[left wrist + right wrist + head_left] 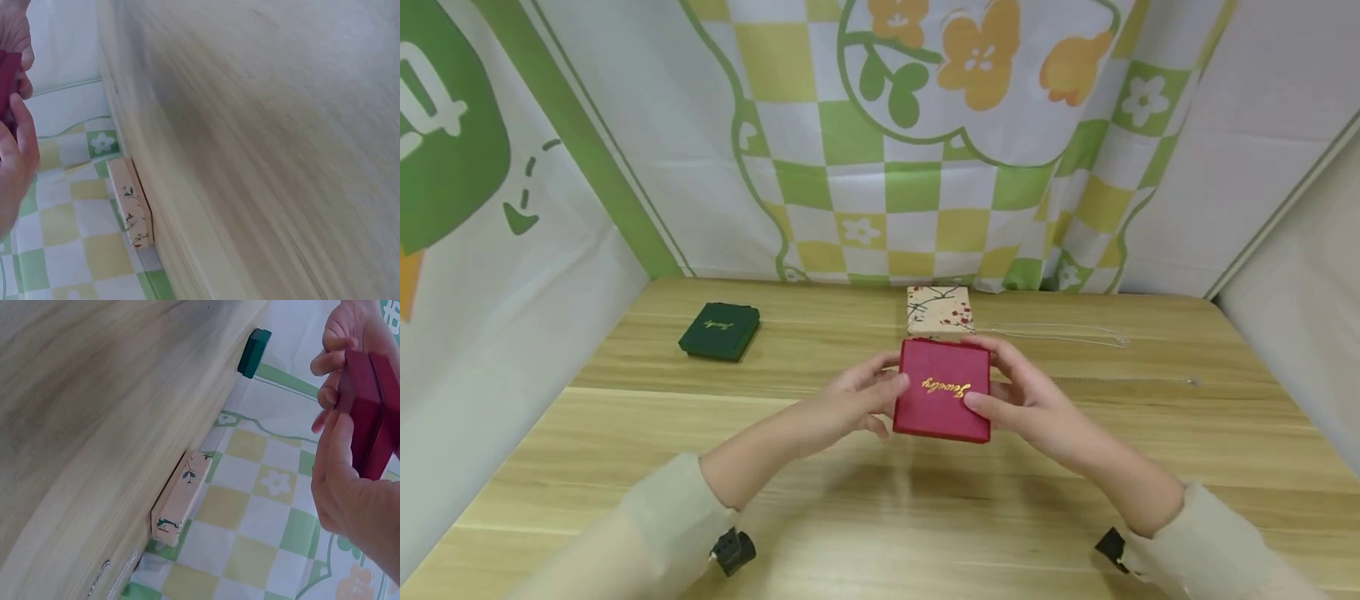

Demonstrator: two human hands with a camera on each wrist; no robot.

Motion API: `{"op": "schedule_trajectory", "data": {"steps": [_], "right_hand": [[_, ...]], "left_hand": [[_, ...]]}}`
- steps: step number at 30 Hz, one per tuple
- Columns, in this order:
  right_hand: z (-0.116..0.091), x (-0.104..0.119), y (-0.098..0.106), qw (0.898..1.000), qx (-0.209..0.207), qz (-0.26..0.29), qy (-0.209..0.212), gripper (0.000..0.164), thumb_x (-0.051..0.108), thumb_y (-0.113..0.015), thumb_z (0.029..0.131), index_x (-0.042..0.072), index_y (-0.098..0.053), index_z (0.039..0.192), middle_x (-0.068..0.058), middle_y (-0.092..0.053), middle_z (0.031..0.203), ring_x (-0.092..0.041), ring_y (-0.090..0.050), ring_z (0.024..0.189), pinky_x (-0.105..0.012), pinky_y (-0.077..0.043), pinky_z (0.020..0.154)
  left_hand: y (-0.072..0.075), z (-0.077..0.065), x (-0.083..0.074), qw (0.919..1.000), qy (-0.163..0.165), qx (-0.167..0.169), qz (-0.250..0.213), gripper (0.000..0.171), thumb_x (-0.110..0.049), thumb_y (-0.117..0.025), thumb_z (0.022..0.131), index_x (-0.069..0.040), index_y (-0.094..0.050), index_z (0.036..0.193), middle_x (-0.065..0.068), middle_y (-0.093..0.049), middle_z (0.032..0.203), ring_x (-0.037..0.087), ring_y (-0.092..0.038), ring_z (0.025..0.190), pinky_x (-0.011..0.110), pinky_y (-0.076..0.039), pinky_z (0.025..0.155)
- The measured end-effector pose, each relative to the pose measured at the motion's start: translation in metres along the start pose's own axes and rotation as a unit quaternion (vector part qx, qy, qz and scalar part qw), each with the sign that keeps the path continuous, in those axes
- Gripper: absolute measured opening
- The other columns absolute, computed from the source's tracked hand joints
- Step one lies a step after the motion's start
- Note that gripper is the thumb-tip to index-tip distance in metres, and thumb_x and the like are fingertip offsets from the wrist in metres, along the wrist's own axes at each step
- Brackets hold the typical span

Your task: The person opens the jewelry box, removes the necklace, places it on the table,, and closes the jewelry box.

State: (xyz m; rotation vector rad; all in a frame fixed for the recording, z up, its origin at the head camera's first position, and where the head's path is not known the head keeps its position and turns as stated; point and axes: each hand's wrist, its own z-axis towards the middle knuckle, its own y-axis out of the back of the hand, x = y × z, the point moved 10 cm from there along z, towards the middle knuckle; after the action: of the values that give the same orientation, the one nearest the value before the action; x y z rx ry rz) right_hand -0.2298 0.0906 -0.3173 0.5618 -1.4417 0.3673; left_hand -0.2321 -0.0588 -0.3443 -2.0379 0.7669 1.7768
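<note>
A red jewelry box point(942, 417) with gold lettering is held up above the table between both hands, its lid down on its base. My left hand point(861, 398) grips its left side, the thumb on the lid and fingers underneath. On the other side my right hand point(1022, 396) grips it with the thumb over the lid's lower right and fingers around the far edge. The right wrist view shows the seam between lid and base of the red box point(365, 415), with fingers of both hands against it.
A green jewelry box point(721, 332) lies at the back left of the wooden table point(647, 467). A cream box with a floral branch print point(938, 310) sits at the back middle. Right of it lie a silver necklace point(1060, 335) and a thin chain point(1123, 381). A checkered curtain point(917, 192) hangs behind.
</note>
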Motion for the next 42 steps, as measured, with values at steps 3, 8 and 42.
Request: {"op": "schedule_trajectory", "data": {"steps": [3,8,42], "right_hand": [[0.0,-0.001,0.007,0.999,-0.042,-0.015,-0.014,0.063,0.012,-0.061,0.098,0.008,-0.029,0.151,-0.023,-0.041,0.143,-0.029,-0.061,0.117,-0.033,-0.058,0.084],[0.0,-0.008,0.016,0.995,-0.092,-0.024,-0.039,0.062,0.011,-0.064,0.096,0.0,-0.033,0.148,-0.027,-0.048,0.139,-0.02,-0.064,0.112,-0.026,-0.057,0.084],[0.052,-0.081,0.06,0.967,-0.154,-0.108,-0.175,0.038,0.004,-0.065,0.093,-0.018,-0.05,0.12,-0.015,-0.061,0.098,-0.009,-0.061,0.076,-0.026,-0.058,0.073]], "left_hand": [[0.005,0.004,0.002,0.9993,0.015,-0.022,-0.025,0.066,-0.039,-0.056,0.1,-0.001,-0.035,0.15,0.02,-0.06,0.132,0.021,-0.064,0.101,0.034,-0.054,0.086],[0.007,0.007,0.006,0.9986,0.02,-0.037,-0.031,0.053,-0.024,-0.054,0.101,0.005,-0.042,0.143,0.02,-0.063,0.127,0.019,-0.066,0.094,0.035,-0.054,0.088],[0.034,0.084,0.053,0.9804,0.139,-0.122,0.069,0.028,-0.006,-0.062,0.096,0.012,-0.066,0.117,0.026,-0.072,0.105,0.012,-0.067,0.062,0.024,-0.058,0.064]]}}
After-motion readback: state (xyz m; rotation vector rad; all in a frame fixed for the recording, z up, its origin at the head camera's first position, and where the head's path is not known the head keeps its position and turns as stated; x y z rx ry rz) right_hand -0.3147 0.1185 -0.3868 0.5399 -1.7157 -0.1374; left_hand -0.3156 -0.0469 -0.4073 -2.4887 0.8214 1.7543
